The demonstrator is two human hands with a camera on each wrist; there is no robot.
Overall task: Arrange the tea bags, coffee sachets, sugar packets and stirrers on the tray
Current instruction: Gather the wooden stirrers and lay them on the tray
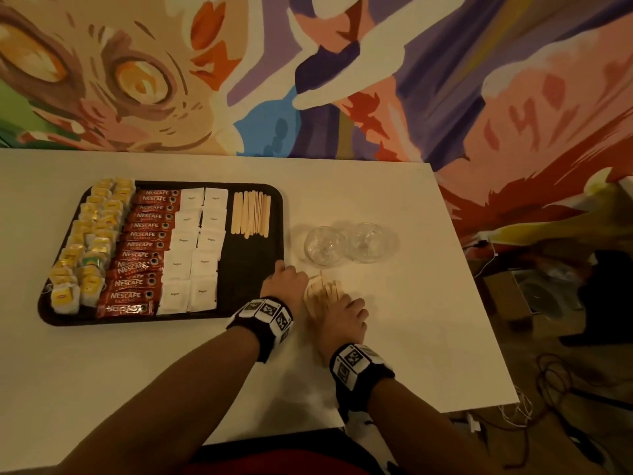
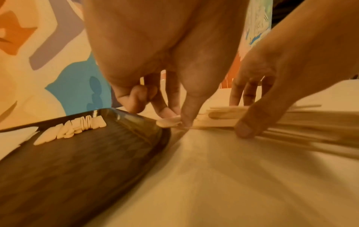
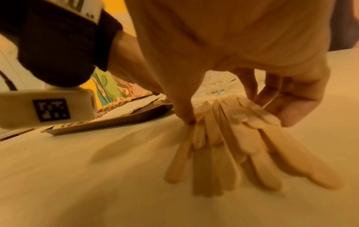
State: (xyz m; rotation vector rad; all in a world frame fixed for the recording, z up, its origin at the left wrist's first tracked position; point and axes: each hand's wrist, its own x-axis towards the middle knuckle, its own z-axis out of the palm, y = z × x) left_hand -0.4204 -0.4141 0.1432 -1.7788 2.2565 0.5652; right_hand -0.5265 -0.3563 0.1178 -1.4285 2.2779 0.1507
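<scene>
Head view: both hands gripping loose stirrers (image 1: 323,290) on desk (image 1: 394,337), at 3 o'clock of tray (image 1: 253,313). Left hand (image 1: 286,281) pinching tips; right hand (image 1: 344,311) curled round bundle.

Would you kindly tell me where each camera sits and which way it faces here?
Head: above, looking down at the tray, both forearms, left hand, right hand.
Left wrist: low beside the tray's edge, facing its own fingers and the right hand.
Right wrist: low over the table, facing its palm and the left wristband.
All share the loose stirrers.
</scene>
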